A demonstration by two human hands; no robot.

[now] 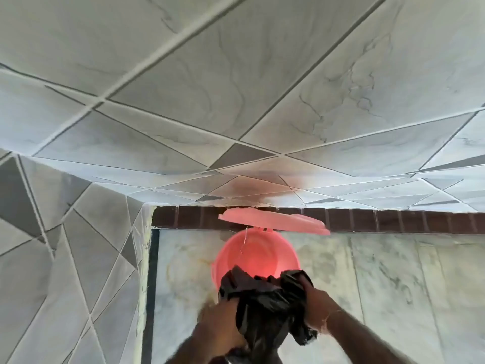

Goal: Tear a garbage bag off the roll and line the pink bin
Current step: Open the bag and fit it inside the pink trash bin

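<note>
In the head view, your left hand point(220, 329) and your right hand point(319, 308) both hold the black garbage bag point(265, 300), with the fingers closed on bunched plastic at each side. The bag is crumpled between the hands and hangs over the near rim of the pink bin point(256, 254). The bin stands on the pale marble floor point(380, 285), close to the tiled wall point(236, 88). Its lid point(273, 221) is raised and leans back toward the brown brick strip point(393, 220) at the foot of the wall. The inside of the bin looks bare, so I judge that the lining is only starting. The roll is not in view.

Some things can go wrong from here. The bag mouth seems not opened yet; if you push it in like this, it may only sink as a lump. A hard pull over the rim could tear the thin plastic. The light bin may also slide or tip, and the lid could fall forward onto your hands.
</note>
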